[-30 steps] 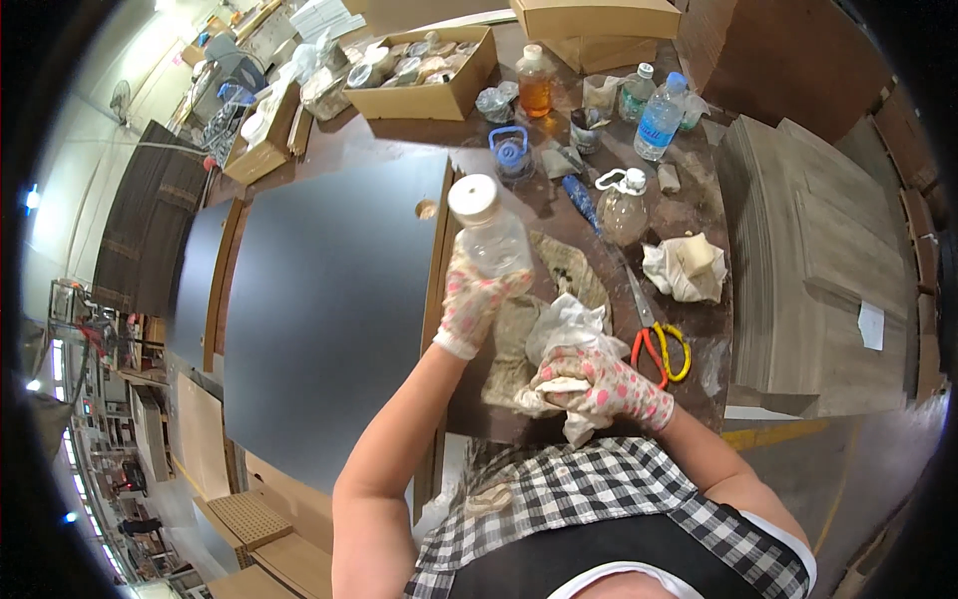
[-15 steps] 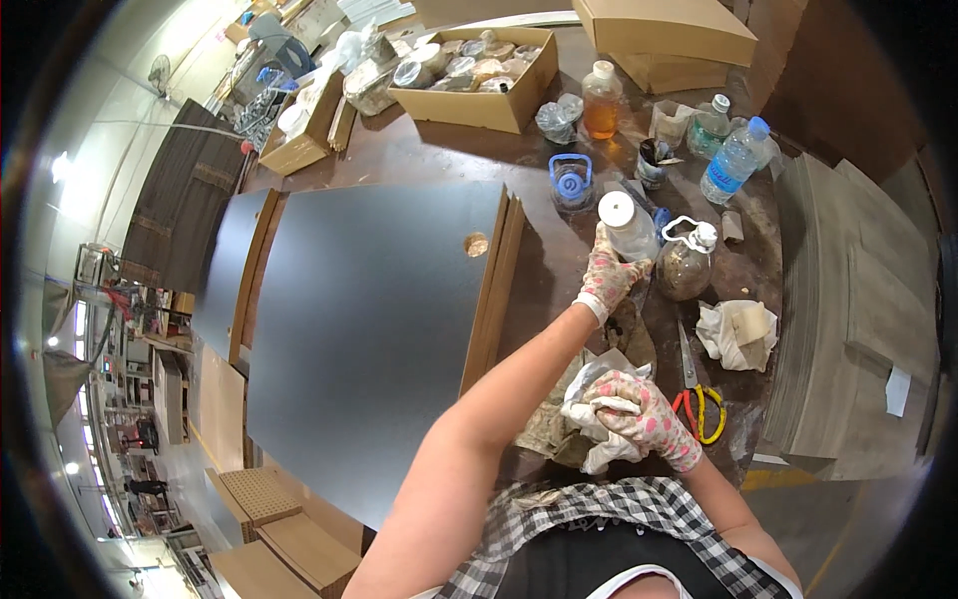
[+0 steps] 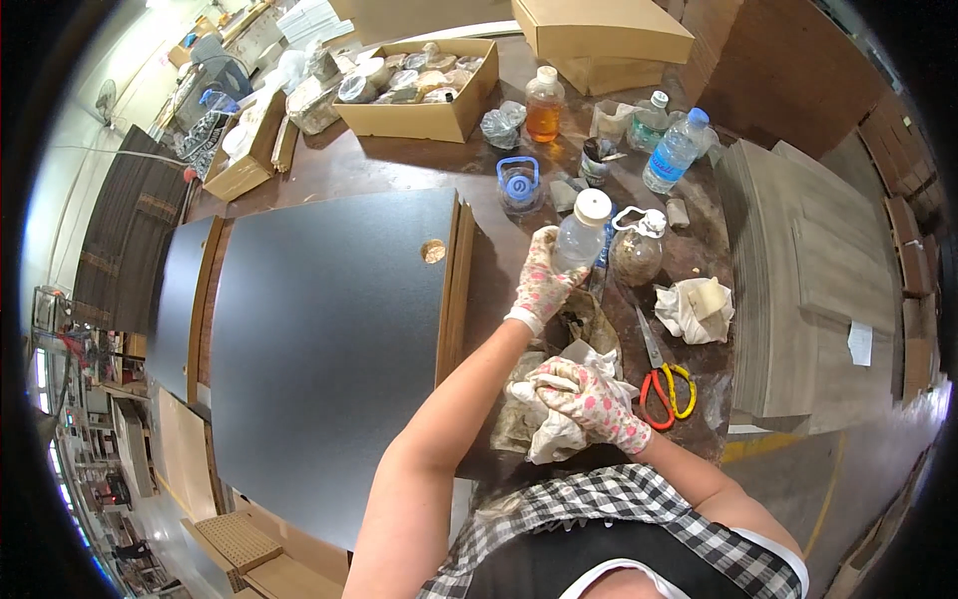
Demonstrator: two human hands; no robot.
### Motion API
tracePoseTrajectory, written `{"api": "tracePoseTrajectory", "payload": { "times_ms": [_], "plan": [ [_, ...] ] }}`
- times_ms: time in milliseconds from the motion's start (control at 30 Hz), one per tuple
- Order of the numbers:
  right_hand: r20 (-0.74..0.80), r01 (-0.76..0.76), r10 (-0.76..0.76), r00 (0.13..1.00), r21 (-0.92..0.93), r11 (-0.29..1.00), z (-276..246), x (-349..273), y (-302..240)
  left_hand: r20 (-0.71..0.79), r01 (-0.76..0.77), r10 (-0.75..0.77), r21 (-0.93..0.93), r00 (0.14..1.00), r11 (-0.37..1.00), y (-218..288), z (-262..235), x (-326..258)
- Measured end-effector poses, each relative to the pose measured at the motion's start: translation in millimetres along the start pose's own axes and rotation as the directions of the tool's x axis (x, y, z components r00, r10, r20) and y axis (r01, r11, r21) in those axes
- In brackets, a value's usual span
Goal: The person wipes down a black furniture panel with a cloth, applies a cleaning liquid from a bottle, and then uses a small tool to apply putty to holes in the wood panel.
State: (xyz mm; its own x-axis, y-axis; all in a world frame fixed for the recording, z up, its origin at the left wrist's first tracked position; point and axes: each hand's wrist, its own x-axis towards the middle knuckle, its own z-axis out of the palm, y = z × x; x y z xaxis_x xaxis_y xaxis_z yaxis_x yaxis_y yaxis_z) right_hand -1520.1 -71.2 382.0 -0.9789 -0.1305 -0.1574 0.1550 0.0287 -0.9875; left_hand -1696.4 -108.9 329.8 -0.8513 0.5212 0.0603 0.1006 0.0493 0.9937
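Note:
My left hand (image 3: 545, 284), in a white glove with pink spots, is closed around a clear plastic bottle (image 3: 579, 238) with a white cap. The bottle leans slightly, its cap to the right. In my right hand (image 3: 602, 407), gloved alike, a crumpled white cloth (image 3: 555, 436) is bunched up near the table's front edge. Stained rags (image 3: 517, 414) lie beneath and beside it. Right of the held bottle stands a round clear jug (image 3: 636, 257) with a white handle and brown contents. Scissors (image 3: 659, 369) with red and yellow handles lie right of my right hand.
Dark panels (image 3: 329, 329) are stacked at left. Farther back stand a blue-handled jug (image 3: 519, 189), a bottle of orange liquid (image 3: 543, 108), a blue-capped bottle (image 3: 676, 155) and a cardboard box (image 3: 419, 121) of wrapped items. Grey boards (image 3: 773, 299) are piled at right.
The view has turned, shifting the scene leftward. In my left hand the bottle has tipped, its cap swinging rightward. My right hand still grips the cloth.

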Motion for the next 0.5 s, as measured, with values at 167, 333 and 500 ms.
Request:
{"api": "tracePoseTrajectory", "payload": {
  "times_ms": [167,333,500],
  "plan": [
    [-0.034,0.033,-0.036,0.999,-0.065,0.997,-0.5,4.0,-10.7,0.013,-0.022,0.021,0.069,1.0,0.997,-4.0,9.3,-6.8],
    [-0.275,0.078,0.042,0.96,0.411,0.908,-38.3,0.0,42.8,0.13,-0.001,-0.008,0.07,0.991,0.998,45.9,-29.7,-42.2],
    [-0.199,0.303,-0.336,0.92,-0.181,0.936,-10.5,10.1,53.4,0.382,-0.295,0.127,0.423,0.915,0.857,80.9,-55.5,-117.4]
  ]
}}
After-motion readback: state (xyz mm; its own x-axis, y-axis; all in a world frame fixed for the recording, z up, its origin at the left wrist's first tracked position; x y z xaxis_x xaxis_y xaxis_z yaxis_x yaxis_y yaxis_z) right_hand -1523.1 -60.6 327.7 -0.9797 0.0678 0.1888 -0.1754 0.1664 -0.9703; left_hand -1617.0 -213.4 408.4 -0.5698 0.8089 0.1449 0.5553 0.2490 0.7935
